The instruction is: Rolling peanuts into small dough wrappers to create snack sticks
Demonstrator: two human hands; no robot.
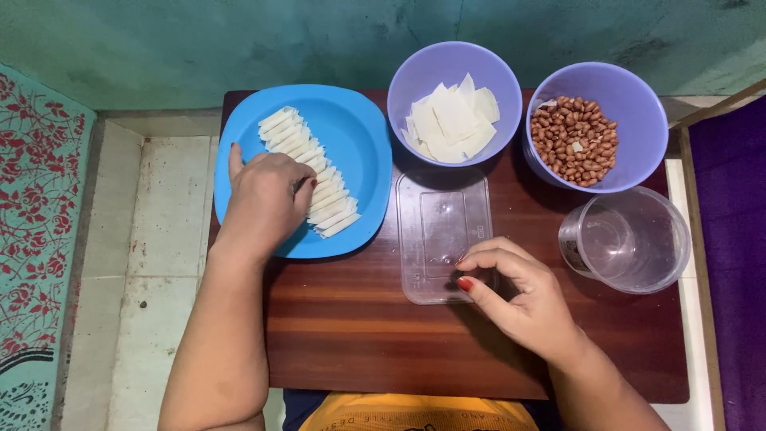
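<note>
My left hand (267,203) rests on a blue plate (359,136), fingers bent over a row of several rolled white wrappers (319,179); whether it grips one I cannot tell. My right hand (515,291) hovers at the near right edge of a clear plastic lid (443,219), thumb and fingers pinched together, nothing visible between them. Behind the lid stands a purple bowl (419,76) with flat white wrapper squares (451,120). To its right a second purple bowl (638,104) holds peanuts (576,140).
A clear plastic tub (630,239) stands at the right of the small brown wooden table (359,327). A green wall runs behind. Tiled floor and a patterned mat (36,207) lie to the left, a purple cloth (734,239) to the right.
</note>
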